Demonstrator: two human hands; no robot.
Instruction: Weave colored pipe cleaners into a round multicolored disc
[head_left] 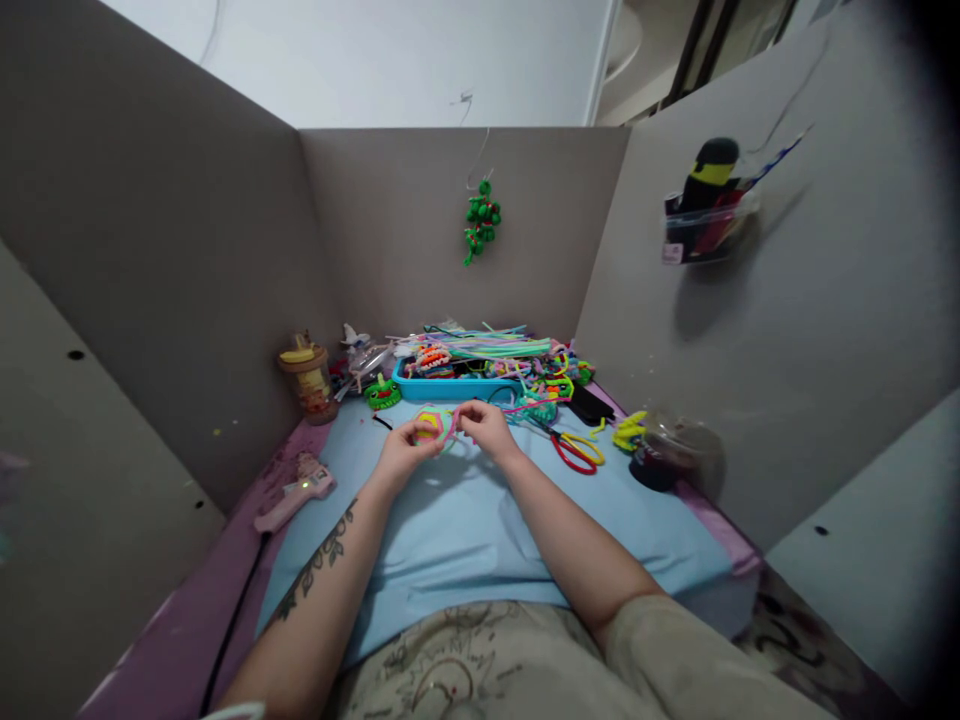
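Observation:
My left hand (409,447) is closed on a small round piece (427,428) of yellow, pink and mint fuzzy stems, held above the blue cloth. Close beside it, my right hand (482,425) pinches a pink pipe cleaner (452,425) at the edge of that piece. A long pink strand (536,403) stretches off to the right behind my right hand. Scissors (577,452) with red and yellow handles lie to the right of my hands. A green fuzzy figure (383,393) sits beyond my left hand.
A blue tray (457,388) heaped with pipe cleaners (487,345) stands at the back. A pink glue gun (296,498) with a cord lies left, near a lidded cup (310,380). A dark jar (660,455) stands right. Grey panels enclose the table; a green ornament (482,222) hangs behind.

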